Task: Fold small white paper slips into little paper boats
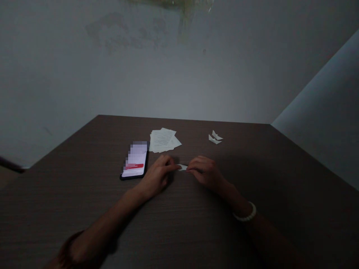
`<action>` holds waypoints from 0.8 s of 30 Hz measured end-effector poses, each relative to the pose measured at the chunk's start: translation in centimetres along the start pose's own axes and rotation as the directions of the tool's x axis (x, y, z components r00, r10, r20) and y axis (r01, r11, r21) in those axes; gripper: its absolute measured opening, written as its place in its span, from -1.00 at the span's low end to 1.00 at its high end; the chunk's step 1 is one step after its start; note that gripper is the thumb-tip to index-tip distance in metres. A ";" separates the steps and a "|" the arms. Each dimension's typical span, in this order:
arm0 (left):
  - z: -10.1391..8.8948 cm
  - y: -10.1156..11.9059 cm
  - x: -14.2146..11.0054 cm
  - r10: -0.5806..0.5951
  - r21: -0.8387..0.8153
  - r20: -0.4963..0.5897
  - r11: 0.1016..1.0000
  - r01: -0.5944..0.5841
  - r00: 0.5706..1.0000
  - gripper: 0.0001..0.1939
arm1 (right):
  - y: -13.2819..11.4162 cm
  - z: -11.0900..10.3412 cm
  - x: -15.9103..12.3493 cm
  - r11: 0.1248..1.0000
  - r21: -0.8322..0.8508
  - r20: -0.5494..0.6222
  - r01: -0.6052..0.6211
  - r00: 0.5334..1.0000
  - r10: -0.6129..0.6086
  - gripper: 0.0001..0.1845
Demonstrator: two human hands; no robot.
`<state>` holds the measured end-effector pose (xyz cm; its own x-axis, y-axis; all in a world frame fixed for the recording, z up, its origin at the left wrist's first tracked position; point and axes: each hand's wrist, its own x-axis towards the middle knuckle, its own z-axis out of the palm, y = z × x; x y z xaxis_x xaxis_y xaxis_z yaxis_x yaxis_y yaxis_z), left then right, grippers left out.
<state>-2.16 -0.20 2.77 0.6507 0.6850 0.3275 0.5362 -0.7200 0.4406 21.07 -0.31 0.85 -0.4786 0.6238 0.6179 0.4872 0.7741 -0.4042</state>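
Note:
Between my two hands is a small folded piece of white paper [183,167], held just above or on the table. My left hand [160,172] pinches its left end between thumb and fingers. At its right end, my right hand [206,170] is closed on it with thumb and fingertips. Both ends of the paper are hidden by my fingers, so its full folded shape cannot be made out. Two small white paper boats [215,139] stand close together beyond my right hand.
A stack of printed paper sheets [162,139] lies loosely fanned beyond my left hand. To its left, a lit smartphone [135,160] rests screen up, close to my left hand. The dark wooden table [179,231] meets a stained wall [179,82] at the back.

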 end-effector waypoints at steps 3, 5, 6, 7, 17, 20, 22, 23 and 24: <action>0.1 0.3 0.1 -0.002 0.015 0.024 1.000 0.002 1.000 -0.53 | -0.1 0.1 0.0 1.000 -0.016 -0.013 0.020 1.000 -0.021 -0.87; 0.2 0.5 0.2 0.003 0.041 0.031 0.999 -0.005 1.000 -0.61 | -0.2 0.1 -0.1 0.999 -0.031 -0.005 0.023 1.000 -0.023 -0.87; 0.2 0.5 0.2 0.007 0.058 0.035 0.998 -0.009 0.999 -0.64 | -0.3 0.1 -0.1 0.999 -0.036 0.005 0.020 1.000 -0.020 -0.86; 0.2 0.6 0.2 0.010 0.076 0.038 0.997 -0.013 0.999 -0.66 | -0.3 0.1 -0.1 0.999 -0.039 0.013 0.018 1.000 -0.018 -0.86; -0.1 1.2 0.3 -0.010 0.128 0.072 0.992 0.001 0.997 -0.82 | -1.0 0.1 0.2 0.998 -0.047 0.042 0.048 0.998 -0.047 -0.85; -0.1 1.3 0.4 -0.014 0.128 0.068 0.992 0.005 0.998 -0.83 | -1.1 0.2 0.2 0.997 -0.052 0.050 0.054 0.997 -0.052 -0.85; -0.1 1.3 0.3 -0.012 0.104 0.047 0.995 0.007 0.999 -0.83 | -1.0 0.2 0.1 0.996 -0.071 0.040 0.051 0.998 -0.048 -0.84; -0.1 1.3 0.3 -0.009 0.079 0.026 0.997 0.007 1.000 -0.83 | -1.0 0.2 0.1 0.995 -0.084 0.032 0.047 0.998 -0.044 -0.84; -0.1 1.4 0.2 -0.007 0.047 -0.003 0.999 0.007 1.000 -0.84 | -0.9 0.1 0.0 0.994 -0.096 0.025 0.044 0.999 -0.042 -0.83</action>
<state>-1.34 -1.03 3.53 0.6455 0.6902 0.3272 0.5651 -0.7197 0.4033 20.50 -0.98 1.16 -0.5169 0.5935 0.6169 0.5339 0.7868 -0.3096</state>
